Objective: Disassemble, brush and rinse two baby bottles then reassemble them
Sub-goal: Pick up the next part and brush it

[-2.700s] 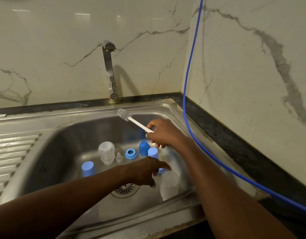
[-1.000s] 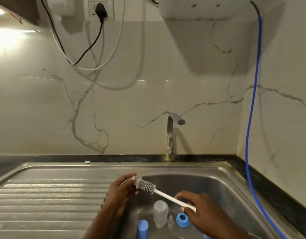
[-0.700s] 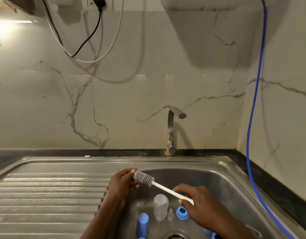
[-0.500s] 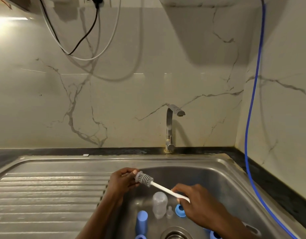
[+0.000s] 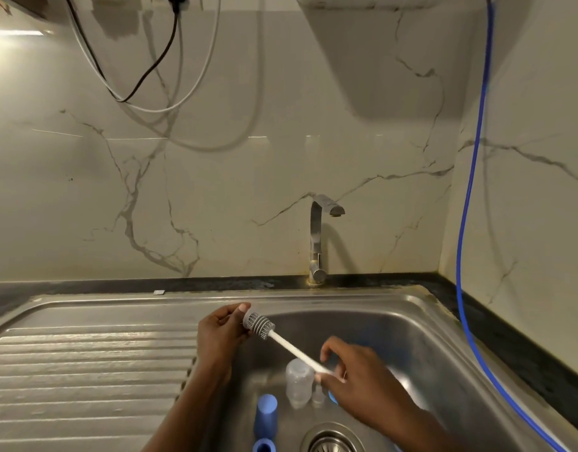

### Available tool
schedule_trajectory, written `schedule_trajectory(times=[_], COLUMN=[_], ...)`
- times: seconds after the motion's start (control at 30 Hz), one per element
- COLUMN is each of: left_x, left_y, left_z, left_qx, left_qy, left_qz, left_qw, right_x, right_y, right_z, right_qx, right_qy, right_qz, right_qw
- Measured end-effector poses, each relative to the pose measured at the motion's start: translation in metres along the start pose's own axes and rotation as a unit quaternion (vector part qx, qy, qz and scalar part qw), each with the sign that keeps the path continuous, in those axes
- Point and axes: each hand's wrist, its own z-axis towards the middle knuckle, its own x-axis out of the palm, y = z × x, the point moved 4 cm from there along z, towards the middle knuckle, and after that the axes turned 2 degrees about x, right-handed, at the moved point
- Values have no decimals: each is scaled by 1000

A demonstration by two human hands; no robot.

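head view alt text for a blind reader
Over a steel sink, the right hand holds a white bottle brush by its handle while the left hand grips its grey bristle end. A clear bottle stands below.

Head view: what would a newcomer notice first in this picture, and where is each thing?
First comes the bottle brush, held across the sink basin: the left hand pinches its grey bristle head and the right hand grips the white handle. Below it a clear bottle stands on the basin floor beside a blue cap. A blue hose runs down the right wall.
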Motion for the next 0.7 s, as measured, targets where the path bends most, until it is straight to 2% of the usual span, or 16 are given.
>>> schedule_trajectory(times=[0.07, 0.17, 0.2, 0.23, 0.27, 0.3, 0.33, 0.37, 0.4, 0.43, 0.5, 0.53, 0.6, 0.67, 0.7], left_x=[0, 3, 3, 2, 1, 1, 2, 3, 4, 4, 1, -2, -8, -7, -6], left_y=[1, 0, -2, -4, -6, -7, -7, -6, -5, -3, -1, 0, 3, 5, 4], left_z=[-2, 0, 1, 3, 3, 2, 0, -2, -2, -2, 1, 3, 5, 5, 5], left_qx=[-13, -24, -27, -30, -32, -35, -39, -40, -33, -23, -7, 0, 6, 1, -9], left_qy=[4, 22, 38, 57, 78, 97, 109, 110, 100, 80, 33, 13, -4, 10, 21], left_qz=[-23, -37, -37, -35, -30, -25, -25, -26, -24, -20, -15, -17, -16, -19, -27], left_qw=[1000, 999, 998, 997, 996, 994, 993, 993, 994, 996, 999, 1000, 1000, 1000, 999], right_x=[-6, 6, 12, 15, 16, 18, 19, 20, 19, 22, 20, 16, 6, 1, 3], right_y=[1, 16, 16, 15, 14, 15, 16, 15, 17, 18, 18, 18, 14, 11, 13], right_z=[-1, -1, -1, -2, -6, -10, -14, -14, -14, -12, -7, -5, -2, 1, 1], right_qx=[-8, -33, -24, 15, 89, 162, 206, 211, 198, 167, 83, 37, 7, 4, 2], right_qy=[-58, -45, -17, 27, 98, 182, 232, 241, 231, 195, 74, 25, -48, -80, -66], right_qz=[-71, -140, -97, 27, 194, 334, 412, 433, 410, 348, 148, 42, -119, -167, -167], right_qw=[996, 989, 995, 999, 972, 911, 856, 843, 860, 902, 983, 998, 992, 983, 984])
